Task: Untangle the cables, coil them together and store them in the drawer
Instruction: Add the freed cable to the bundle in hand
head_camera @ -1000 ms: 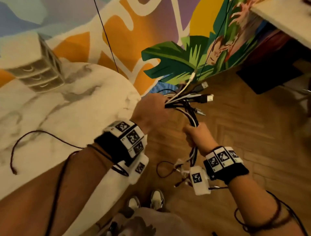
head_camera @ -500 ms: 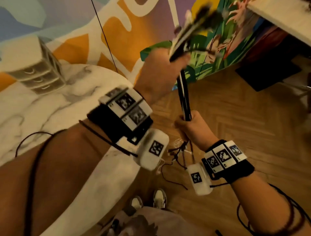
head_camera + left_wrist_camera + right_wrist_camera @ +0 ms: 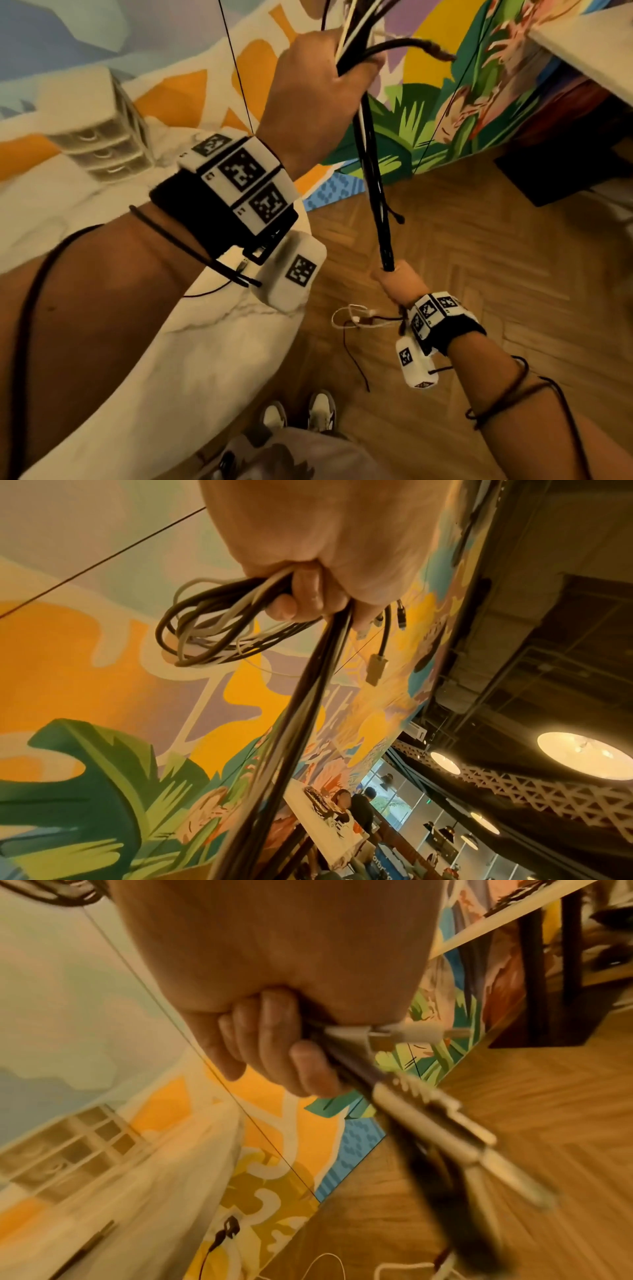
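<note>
A bundle of black and white cables (image 3: 373, 192) stretches taut between my two hands over the wooden floor. My left hand (image 3: 318, 89), raised high, grips the bundle's upper part; the left wrist view shows looped ends (image 3: 212, 631) and plugs (image 3: 375, 669) sticking out past the fist (image 3: 308, 599). My right hand (image 3: 397, 282), lower and nearer my body, grips the bundle's lower part. Loose ends and connectors (image 3: 356, 318) dangle beneath it, blurred in the right wrist view (image 3: 438, 1123). A small white drawer unit (image 3: 102, 137) stands on the marble table at far left.
The round marble table (image 3: 191, 359) fills the left side, with a thin black cord (image 3: 212, 293) lying on it. A painted mural wall (image 3: 445, 113) stands behind. Another tabletop edge (image 3: 589, 51) and a dark base (image 3: 561, 174) are at upper right. My shoes (image 3: 301, 414) are below.
My left hand has lifted the upper part of the bundle high, pulling the cables straight. My right hand has stayed low, the bundle sliding through its grip so that the two hands are farther apart.
</note>
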